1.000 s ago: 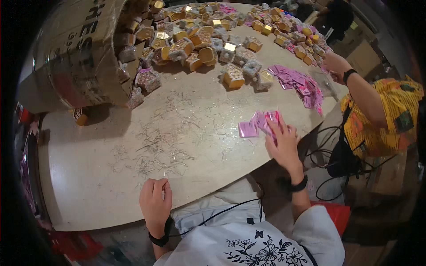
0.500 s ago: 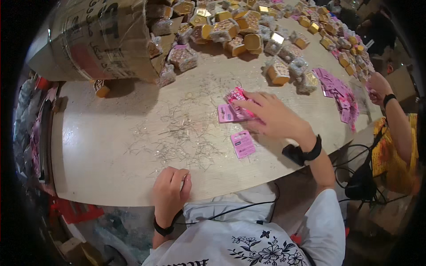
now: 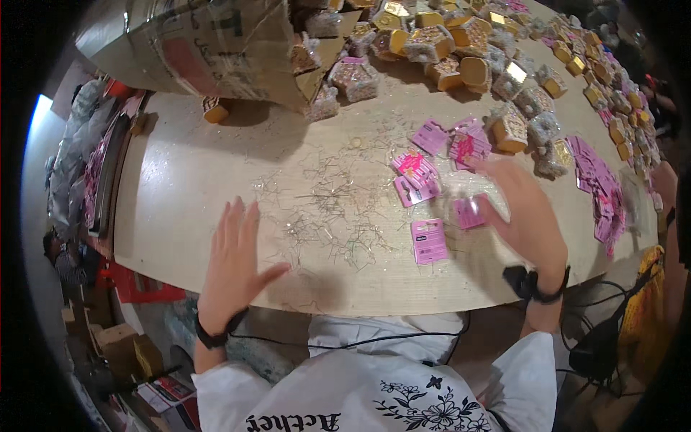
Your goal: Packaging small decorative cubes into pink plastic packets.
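Observation:
My left hand [image 3: 234, 259] is open, palm down, fingers stretched out just left of a scatter of thin wire pins [image 3: 338, 209]. Nothing is in it. My right hand [image 3: 525, 216] is also open, slightly blurred, with its fingers apart over the right side of the table. By its thumb lies a small pink card [image 3: 470, 212]. More pink cards lie near its fingertips, among them a patterned one [image 3: 469, 144] and a plain one [image 3: 430, 136]. Between the hands, a pink card with a hang hole [image 3: 430, 241] lies flat, below an overlapping pair [image 3: 416, 176].
A big cardboard box [image 3: 194, 57] lies at the back left. Behind the cards, many gold-based, bubble-wrapped ornaments [image 3: 508, 129] are heaped. A fanned pile of pink cards [image 3: 601, 187] sits at the right, near another person's arm [image 3: 666, 187]. A black cable runs along the front edge.
My left hand has opened from a closed shape and moved left and farther in. My right hand has let go of the pink cards, which now lie spread out. The view has shifted.

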`<state>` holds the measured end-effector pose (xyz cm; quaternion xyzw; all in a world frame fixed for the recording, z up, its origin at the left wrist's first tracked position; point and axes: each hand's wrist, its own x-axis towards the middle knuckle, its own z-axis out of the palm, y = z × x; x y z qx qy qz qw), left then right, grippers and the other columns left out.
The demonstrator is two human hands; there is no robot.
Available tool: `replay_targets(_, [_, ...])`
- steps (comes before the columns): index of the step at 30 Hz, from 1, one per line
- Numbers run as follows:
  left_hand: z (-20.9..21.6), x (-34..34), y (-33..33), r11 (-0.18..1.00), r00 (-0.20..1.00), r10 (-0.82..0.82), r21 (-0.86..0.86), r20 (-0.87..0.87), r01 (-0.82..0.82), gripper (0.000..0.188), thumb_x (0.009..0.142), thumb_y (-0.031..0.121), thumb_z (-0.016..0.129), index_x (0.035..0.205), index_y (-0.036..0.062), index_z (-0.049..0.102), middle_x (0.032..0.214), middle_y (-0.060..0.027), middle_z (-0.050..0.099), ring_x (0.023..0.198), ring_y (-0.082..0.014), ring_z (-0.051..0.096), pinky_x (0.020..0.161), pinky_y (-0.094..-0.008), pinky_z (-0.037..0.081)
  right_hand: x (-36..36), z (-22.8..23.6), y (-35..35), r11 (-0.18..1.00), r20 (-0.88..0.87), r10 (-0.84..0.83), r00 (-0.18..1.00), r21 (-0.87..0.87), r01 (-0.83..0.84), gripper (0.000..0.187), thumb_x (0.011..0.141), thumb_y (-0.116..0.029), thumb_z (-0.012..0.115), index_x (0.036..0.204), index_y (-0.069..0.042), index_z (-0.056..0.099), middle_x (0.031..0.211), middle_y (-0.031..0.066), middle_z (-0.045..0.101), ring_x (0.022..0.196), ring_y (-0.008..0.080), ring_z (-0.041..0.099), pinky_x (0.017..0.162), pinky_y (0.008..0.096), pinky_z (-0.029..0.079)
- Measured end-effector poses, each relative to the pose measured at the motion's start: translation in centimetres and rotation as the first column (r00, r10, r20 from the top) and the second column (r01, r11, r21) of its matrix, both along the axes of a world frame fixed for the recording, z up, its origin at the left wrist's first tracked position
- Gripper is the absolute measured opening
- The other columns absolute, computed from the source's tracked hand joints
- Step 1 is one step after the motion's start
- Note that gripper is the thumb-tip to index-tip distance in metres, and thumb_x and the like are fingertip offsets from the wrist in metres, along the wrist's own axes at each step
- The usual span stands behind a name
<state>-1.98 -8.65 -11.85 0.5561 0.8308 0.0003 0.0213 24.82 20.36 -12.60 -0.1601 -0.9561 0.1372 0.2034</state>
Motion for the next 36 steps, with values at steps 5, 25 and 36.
replay_targets(5, [-1.9,-2.4,0.8,0.941,0.985,0.164,-0.292,-0.042,-0.17,0.106,0.079,0.067,0.056,0.149,0.0017,0.011,0.148,-0.0339,0.014,0.137,-0.0501,0.017,0.11,-0.0553,0.019,1.5,-0.4,-9.7,0.92,0.202,0.365,0.909,-0.226,-0.32,0.066,0.075,-0.03,0.072,0.124,0.006,0.047,0.126,0.0241,0.049,0.116,0.0373,0.049,0.098,0.0432,0.041])
replay_targets(25, [-0.7,-0.4,0.0,0.949,0.994,-0.076,-0.301,0.076,0.095,0.128,0.057,0.075,0.069,0.151,0.0096,0.01,0.15,-0.0323,0.005,0.136,-0.0551,0.013,0.101,-0.0705,0.018,5.7,-4.0,-9.9,0.967,0.27,-0.183,0.945,-0.122,0.222,0.056,0.086,-0.027,0.062,0.134,-0.005,0.045,0.142,0.0161,0.039,0.134,0.0369,0.032,0.113,0.0504,0.019])
replay_targets(36, [-2.8,-0.7,7.7,0.9,0.925,-0.375,-0.211,0.067,0.38,0.12,0.065,0.074,0.062,0.15,0.0094,0.008,0.15,-0.033,0.003,0.133,-0.0609,0.009,0.104,-0.0689,0.015,7.2,-7.6,-4.8,0.885,-0.092,-0.465,0.881,-0.01,0.466,0.02,0.09,-0.006,0.055,0.108,-0.003,0.062,0.107,0.01,0.062,0.111,0.0287,0.055,0.109,0.0486,0.027])
